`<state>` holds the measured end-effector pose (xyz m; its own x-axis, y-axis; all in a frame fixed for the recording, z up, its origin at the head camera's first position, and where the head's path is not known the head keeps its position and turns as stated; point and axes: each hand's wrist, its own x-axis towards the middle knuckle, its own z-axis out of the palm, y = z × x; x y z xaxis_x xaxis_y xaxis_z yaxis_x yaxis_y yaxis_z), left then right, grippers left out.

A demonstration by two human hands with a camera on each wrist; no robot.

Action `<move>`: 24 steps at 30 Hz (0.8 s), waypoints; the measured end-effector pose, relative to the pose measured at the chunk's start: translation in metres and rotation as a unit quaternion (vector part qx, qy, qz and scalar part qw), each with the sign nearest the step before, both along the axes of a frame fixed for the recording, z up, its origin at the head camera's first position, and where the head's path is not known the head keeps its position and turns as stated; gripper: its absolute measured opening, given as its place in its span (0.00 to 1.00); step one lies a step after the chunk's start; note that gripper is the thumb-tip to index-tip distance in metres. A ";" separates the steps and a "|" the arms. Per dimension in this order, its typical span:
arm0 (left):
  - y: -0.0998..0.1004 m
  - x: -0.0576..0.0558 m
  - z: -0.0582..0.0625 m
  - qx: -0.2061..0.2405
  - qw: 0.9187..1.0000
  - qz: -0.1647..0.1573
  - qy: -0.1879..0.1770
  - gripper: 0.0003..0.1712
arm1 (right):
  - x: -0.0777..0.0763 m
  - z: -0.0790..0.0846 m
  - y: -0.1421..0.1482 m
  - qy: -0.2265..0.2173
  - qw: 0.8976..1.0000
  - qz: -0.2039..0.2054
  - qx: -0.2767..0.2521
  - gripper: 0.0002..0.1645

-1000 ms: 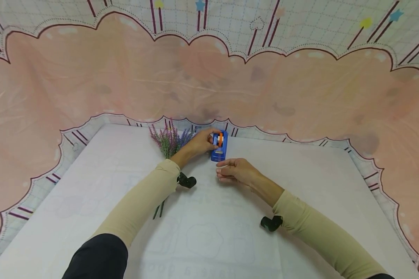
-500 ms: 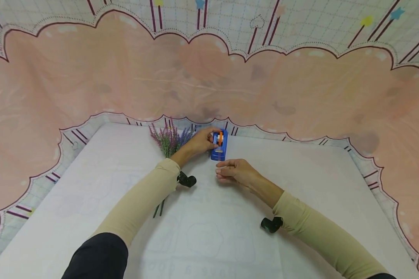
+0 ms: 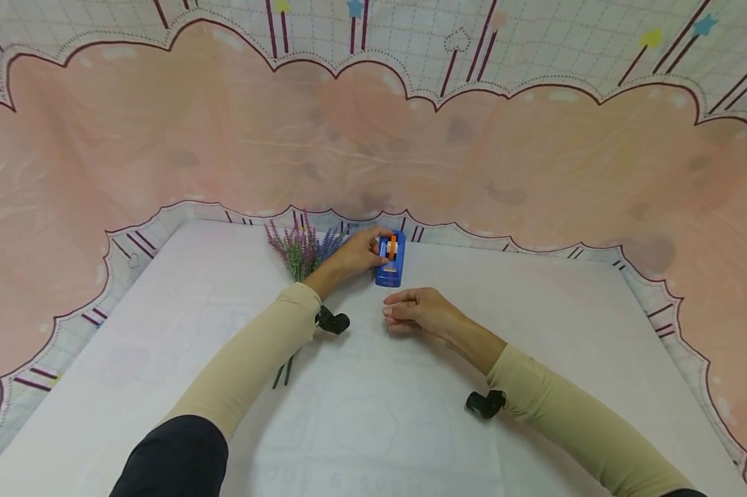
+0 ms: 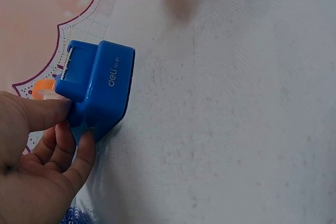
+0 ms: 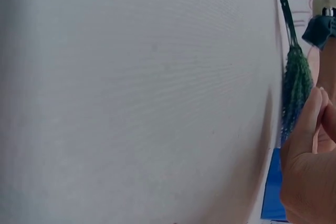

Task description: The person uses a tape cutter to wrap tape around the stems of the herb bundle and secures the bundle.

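My left hand [image 3: 356, 252] holds a blue tape dispenser [image 3: 390, 277] by its left side, at the back of the table. In the left wrist view the dispenser [image 4: 110, 85] shows its toothed cutter and an orange core, with thumb and fingers on its side. My right hand [image 3: 426, 312] hovers just in front of the dispenser, a little apart from it. Its fingers reach left and lie close together in the right wrist view, the fingertips [image 5: 315, 95] near one another. I cannot tell whether a thin piece of tape is between them.
Artificial lavender stems [image 3: 300, 255] with purple and blue flowers lie left of the dispenser, partly under my left forearm. A white cover [image 3: 566, 324] spreads over the table. Behind it hangs a peach patterned cloth [image 3: 373, 152]. Black wrist cameras [image 3: 485, 404] stick out from both sleeves.
My right hand has drawn slightly back from the dispenser, toward me. The left hand keeps its hold, and the dispenser stays in place.
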<state>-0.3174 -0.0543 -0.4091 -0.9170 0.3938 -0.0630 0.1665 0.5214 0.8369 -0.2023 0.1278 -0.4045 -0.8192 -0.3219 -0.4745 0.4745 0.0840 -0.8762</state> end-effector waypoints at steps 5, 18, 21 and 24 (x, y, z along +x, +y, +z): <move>0.000 0.000 0.001 0.003 1.000 0.001 -0.004 0.35 | 0.001 -0.001 0.002 -0.005 1.000 0.003 0.009 0.21; -0.001 0.000 0.001 0.002 1.000 -0.003 -0.001 0.35 | 0.009 -0.002 0.001 -0.010 1.000 0.025 0.004 0.19; -0.001 -0.001 0.001 0.002 1.000 -0.004 -0.002 0.35 | 0.010 -0.002 0.001 -0.013 1.000 0.028 0.002 0.19; -0.001 -0.001 0.001 0.001 1.000 -0.006 -0.002 0.35 | 0.011 -0.002 0.001 -0.014 0.999 0.033 0.004 0.18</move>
<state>-0.3182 -0.0551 -0.4083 -0.9123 0.4045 -0.0646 0.1699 0.5171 0.8389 -0.1912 0.1290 -0.4068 -0.7820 -0.3716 -0.5004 0.4929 0.1227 -0.8614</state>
